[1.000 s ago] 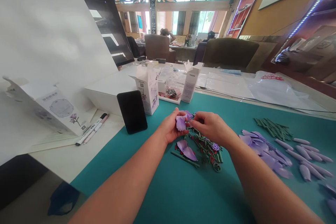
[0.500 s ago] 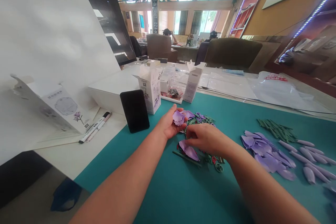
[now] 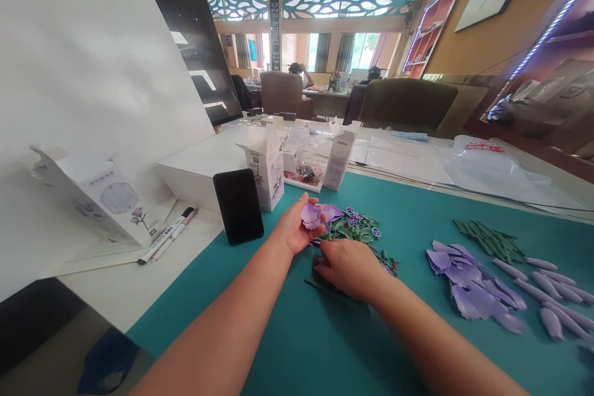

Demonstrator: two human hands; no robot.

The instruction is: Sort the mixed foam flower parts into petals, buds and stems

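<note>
Palm up, my left hand [image 3: 294, 229] cups light purple plastic petal pieces [image 3: 311, 215], its fingers curled beneath them. My right hand [image 3: 350, 266] is just to the right and nearer me, back upward, over the near side of a pile of small green and purple plastic parts [image 3: 357, 229]. Its fingers are bent downward and their tips are largely hidden, so what they grip, if anything, does not show. A dark green stick [image 3: 320, 288] lies on the mat below that hand. Some small red bits show to the right of the hand.
On the green mat [image 3: 288, 346], a heap of purple petals [image 3: 468, 278], green sticks [image 3: 487, 238] and purple pointed pieces [image 3: 552, 288] lie right. A black tablet-like slab [image 3: 238, 206], white boxes [image 3: 266, 176] and a tray with plastic bags stand behind. Pens [image 3: 167, 235] lie left.
My right hand has shifted slightly left and down, and its fingers have curled in over the pile. The purple petal seen beneath it is now hidden. My left hand still holds its petals.
</note>
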